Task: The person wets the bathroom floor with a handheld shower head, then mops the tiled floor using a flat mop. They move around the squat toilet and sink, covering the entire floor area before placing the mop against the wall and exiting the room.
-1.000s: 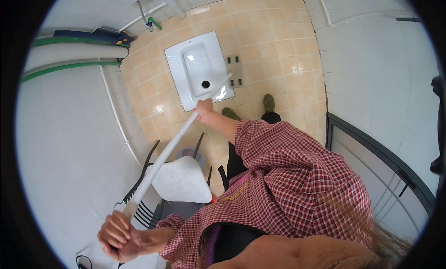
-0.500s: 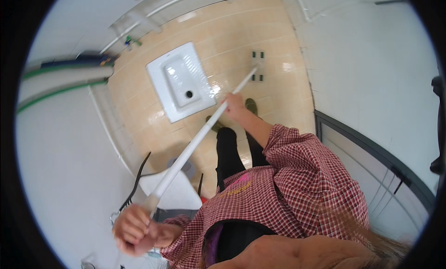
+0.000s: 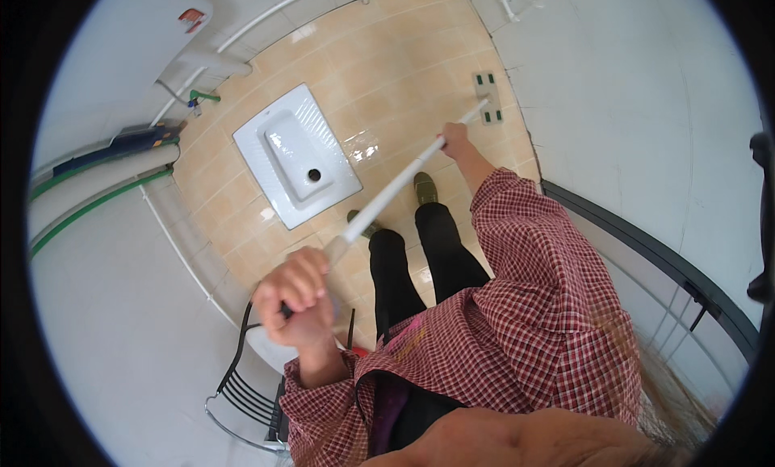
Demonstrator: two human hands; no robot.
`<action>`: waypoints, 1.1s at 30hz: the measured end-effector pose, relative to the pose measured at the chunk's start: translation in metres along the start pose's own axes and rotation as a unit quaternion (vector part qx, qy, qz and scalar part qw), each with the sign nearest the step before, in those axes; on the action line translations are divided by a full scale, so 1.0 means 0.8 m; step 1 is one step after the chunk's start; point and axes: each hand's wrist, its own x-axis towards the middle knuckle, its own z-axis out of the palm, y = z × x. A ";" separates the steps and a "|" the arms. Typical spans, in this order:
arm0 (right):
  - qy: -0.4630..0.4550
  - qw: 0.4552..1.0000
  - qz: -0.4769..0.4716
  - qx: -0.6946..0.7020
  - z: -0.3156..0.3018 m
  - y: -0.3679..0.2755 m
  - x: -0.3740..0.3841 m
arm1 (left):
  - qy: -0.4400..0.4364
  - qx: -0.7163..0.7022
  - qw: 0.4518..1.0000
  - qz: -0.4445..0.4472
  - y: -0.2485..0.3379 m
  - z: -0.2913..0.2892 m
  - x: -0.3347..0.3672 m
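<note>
A long white mop point(image 3: 387, 194) runs slantwise across the view, held in both hands. My left hand point(image 3: 299, 301) is closed round its near end, above the lower-left part of the floor. Farther down, my right hand point(image 3: 457, 138) grips the pole close to the head. The flat, light mop head point(image 3: 487, 90) has dark green patches at its corners and rests on the tiles beside the right wall. Left of the pole lies a white squat toilet point(image 3: 343, 180) set in the floor. What touches the floor under the mop head is hidden.
Beige tiles point(image 3: 404, 43) cover the floor. A black wire rack point(image 3: 250, 398) and a partly hidden white item stand at lower left. Pipes and a green tap point(image 3: 207, 96) line the left wall. A dark frame point(image 3: 646, 261) edges the right side.
The mop head has slid away and to the right, toward the wall. My right hand moved the same way; my left hand moved forward and right. The view has shifted a little.
</note>
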 end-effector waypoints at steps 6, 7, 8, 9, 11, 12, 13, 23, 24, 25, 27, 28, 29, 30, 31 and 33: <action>-0.111 0.988 -0.005 -0.107 0.169 0.096 -0.105 | 0.068 0.051 0.993 0.076 0.112 -0.034 -0.028; -0.132 0.979 -0.013 -0.157 0.191 0.108 -0.123 | 0.070 0.070 0.991 0.088 0.126 -0.035 -0.042; -0.154 0.967 -0.024 -0.199 0.212 0.120 -0.140 | 0.089 0.083 0.988 0.100 0.139 -0.036 -0.056; -0.185 0.955 -0.008 -0.230 0.225 0.134 -0.157 | 0.162 0.098 0.974 0.127 0.148 -0.037 -0.073; -0.234 0.928 0.022 -0.290 0.244 0.162 -0.188 | 0.229 0.096 0.957 0.150 0.168 -0.040 -0.102; -0.220 0.901 0.005 -0.374 0.248 0.178 -0.203 | 0.256 0.084 0.949 0.165 0.175 -0.041 -0.117; -0.237 0.892 0.005 -0.384 0.247 0.195 -0.219 | 0.285 0.094 0.939 0.168 0.181 -0.042 -0.127; -0.254 0.872 0.107 -0.404 0.178 0.281 -0.327 | 0.227 0.140 0.940 0.213 0.236 -0.033 -0.212; -0.253 0.889 0.128 -0.360 0.165 0.286 -0.329 | 0.160 0.124 0.959 0.197 0.239 -0.035 -0.220; -0.241 0.908 0.136 -0.314 0.147 0.290 -0.329 | 0.155 0.146 0.953 0.215 0.241 -0.036 -0.227; -0.255 0.933 0.168 -0.191 0.099 0.292 -0.315 | 0.142 0.141 0.954 0.222 0.240 -0.038 -0.228; -0.259 0.936 0.193 -0.139 0.071 0.288 -0.301 | 0.135 0.114 0.961 0.211 0.234 -0.038 -0.223; -0.214 0.959 0.164 -0.091 0.040 0.284 -0.284 | 0.127 0.087 0.968 0.200 0.224 -0.039 -0.213; -0.179 0.974 0.134 -0.046 0.008 0.274 -0.262 | 0.110 0.034 0.972 0.206 0.214 -0.036 -0.201; -0.123 0.978 0.168 0.026 -0.021 0.263 -0.237 | 0.121 0.021 0.978 0.170 0.193 -0.041 -0.182; -0.078 0.988 0.130 -0.003 -0.085 0.230 -0.182 | 0.085 0.005 0.992 0.088 0.142 -0.044 -0.142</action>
